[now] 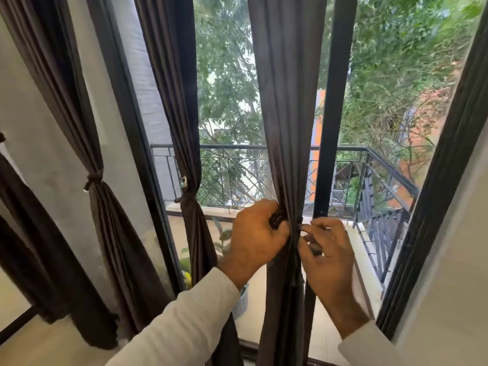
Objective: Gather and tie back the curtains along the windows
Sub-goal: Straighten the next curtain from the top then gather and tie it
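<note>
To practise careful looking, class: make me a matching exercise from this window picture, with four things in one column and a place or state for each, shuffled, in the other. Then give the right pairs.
Things
1. Middle curtain
2. Far-left curtain
3. Balcony railing
4. Left hand

Places or states
A. Outside, beyond the glass
B. Bunched between both hands, not yet tied
C. Already knotted at its middle
D. Gripping a dark tie against the fabric

Pairs: 1-B, 2-C, 3-A, 4-D
</note>
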`<state>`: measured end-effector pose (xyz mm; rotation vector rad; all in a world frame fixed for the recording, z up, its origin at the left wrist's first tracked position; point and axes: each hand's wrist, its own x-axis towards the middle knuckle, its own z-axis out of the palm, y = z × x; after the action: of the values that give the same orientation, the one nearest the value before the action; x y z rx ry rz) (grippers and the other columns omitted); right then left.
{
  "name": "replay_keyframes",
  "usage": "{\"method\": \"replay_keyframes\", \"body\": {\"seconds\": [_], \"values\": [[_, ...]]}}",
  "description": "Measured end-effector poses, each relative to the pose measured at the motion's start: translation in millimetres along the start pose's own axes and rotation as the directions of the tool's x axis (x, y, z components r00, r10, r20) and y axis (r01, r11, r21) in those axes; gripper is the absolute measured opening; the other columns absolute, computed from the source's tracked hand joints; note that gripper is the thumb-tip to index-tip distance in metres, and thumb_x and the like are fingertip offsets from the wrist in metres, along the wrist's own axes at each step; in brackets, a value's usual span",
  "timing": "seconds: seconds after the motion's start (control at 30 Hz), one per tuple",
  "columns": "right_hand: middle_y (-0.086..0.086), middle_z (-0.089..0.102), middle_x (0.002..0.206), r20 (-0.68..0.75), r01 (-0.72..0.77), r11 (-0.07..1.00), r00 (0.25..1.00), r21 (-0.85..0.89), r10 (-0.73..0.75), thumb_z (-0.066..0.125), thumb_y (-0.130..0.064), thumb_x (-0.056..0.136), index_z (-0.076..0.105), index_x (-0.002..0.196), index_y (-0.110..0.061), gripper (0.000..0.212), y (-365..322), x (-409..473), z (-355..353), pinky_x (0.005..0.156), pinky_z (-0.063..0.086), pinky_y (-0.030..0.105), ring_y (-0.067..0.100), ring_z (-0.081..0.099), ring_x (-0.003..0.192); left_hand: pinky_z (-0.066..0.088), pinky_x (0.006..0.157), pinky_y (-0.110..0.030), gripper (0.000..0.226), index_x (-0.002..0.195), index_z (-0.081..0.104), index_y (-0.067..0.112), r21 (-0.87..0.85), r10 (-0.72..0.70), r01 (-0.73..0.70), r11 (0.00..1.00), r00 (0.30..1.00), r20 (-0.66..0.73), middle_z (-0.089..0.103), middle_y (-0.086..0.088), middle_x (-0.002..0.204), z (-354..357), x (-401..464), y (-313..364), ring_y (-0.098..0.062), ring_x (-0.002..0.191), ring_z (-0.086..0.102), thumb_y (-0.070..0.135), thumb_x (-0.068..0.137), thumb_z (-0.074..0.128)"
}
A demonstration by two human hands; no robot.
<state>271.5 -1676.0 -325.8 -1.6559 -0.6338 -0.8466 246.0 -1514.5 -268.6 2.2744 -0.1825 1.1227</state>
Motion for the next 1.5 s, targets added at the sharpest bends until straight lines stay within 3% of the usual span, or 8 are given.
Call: {"method": "replay_keyframes", "body": {"seconds": [0.2,0.37,0.47,0.67,0.93,1.23,1.33,1.5], "values": [[0.003,0.070,0.109,0.143,0.212,0.972,0.970,-0.100,-0.197,0.063,-0.021,0.101,0.080,0.112,-0.007,0.024,4.5,-11.0,-5.2,0.096,0.051,0.015,0.008,0.067,0.100,0.039,0.059,-0.030,0.023,0.071,0.045,0.030,0.097,-0.070,0.065,0.993,0.996,0.049,0.047,0.012,0.066,-6.6,5.7,10.2,-0.022,0.063,0.055,0.034,0.076,0.067],[-0.008,0.074,0.110,0.295,0.239,0.944,0.941,-0.227,-0.168,0.042,-0.059,0.109,0.082,0.112,-0.019,0.057,-0.2,-14.4,-19.3,0.085,0.057,0.021,-0.003,0.065,0.097,0.051,0.061,-0.037,0.023,0.072,0.051,0.027,0.171,-0.090,0.071,0.983,0.991,0.103,0.064,0.002,0.070,-12.5,11.0,15.6,-0.028,0.070,0.065,0.036,0.080,0.071],[0.011,0.076,0.115,0.398,0.642,0.725,0.751,-0.250,-0.527,0.050,-0.030,0.113,0.082,0.112,-0.009,0.038,12.6,-13.8,-24.1,0.080,0.063,0.037,0.027,0.074,0.092,0.044,0.060,-0.032,0.023,0.073,0.056,0.025,0.233,-0.067,0.034,0.972,0.989,0.135,0.068,0.000,0.071,-14.6,17.1,18.4,-0.030,0.072,0.067,0.037,0.082,0.074],[0.001,0.073,0.109,0.509,0.664,0.706,0.709,-0.246,-0.489,0.053,-0.010,0.094,0.082,0.111,-0.012,0.034,13.1,8.9,-29.2,0.085,0.057,0.041,0.021,0.068,0.101,0.055,0.067,-0.037,0.016,0.080,0.068,0.021,0.156,0.098,-0.137,0.978,0.967,0.234,0.064,0.003,0.081,-18.6,23.3,18.5,-0.025,0.073,0.065,0.037,0.080,0.067],[-0.006,0.079,0.104,0.149,0.001,0.998,0.989,-0.058,0.008,0.075,-0.013,0.097,0.080,0.110,-0.029,0.021,22.0,18.8,-22.7,0.093,0.051,0.013,0.007,0.071,0.094,0.039,0.082,-0.011,0.008,0.092,0.072,0.005,-0.253,0.377,-0.313,0.915,0.888,0.265,0.067,-0.003,0.118,-24.6,16.1,0.8,-0.007,0.102,0.061,0.008,0.096,0.078],[-0.001,0.079,0.100,0.229,-0.300,0.927,0.941,0.227,0.248,0.075,-0.008,0.095,0.069,0.102,-0.031,0.025,4.7,22.5,-14.9,0.082,0.052,0.010,0.002,0.074,0.093,0.043,0.069,-0.024,0.012,0.090,0.076,0.011,-0.239,0.206,-0.154,0.959,0.956,0.211,0.065,0.009,0.080,-9.7,28.5,1.9,-0.007,0.072,0.056,0.022,0.094,0.080],[-0.007,0.080,0.101,0.221,-0.343,0.887,0.933,0.310,0.284,0.071,-0.009,0.097,0.073,0.107,-0.031,0.024,10.9,24.4,-18.4,0.086,0.057,0.019,0.008,0.075,0.095,0.043,0.078,-0.015,0.015,0.106,0.078,0.007,-0.237,0.280,-0.215,0.948,0.916,0.287,0.067,0.008,0.093,-9.0,28.9,-0.4,0.005,0.085,0.056,0.006,0.091,0.078],[-0.002,0.080,0.094,0.251,-0.412,0.852,0.905,0.322,0.342,0.071,-0.009,0.098,0.078,0.101,-0.022,0.015,25.9,24.5,-22.2,0.083,0.056,0.028,0.013,0.072,0.085,0.038,0.086,-0.035,0.026,0.106,0.080,0.016,0.055,0.466,-0.486,0.872,0.860,0.209,0.076,0.002,0.098,-6.2,31.1,9.1,-0.018,0.102,0.057,0.007,0.083,0.072]]}}
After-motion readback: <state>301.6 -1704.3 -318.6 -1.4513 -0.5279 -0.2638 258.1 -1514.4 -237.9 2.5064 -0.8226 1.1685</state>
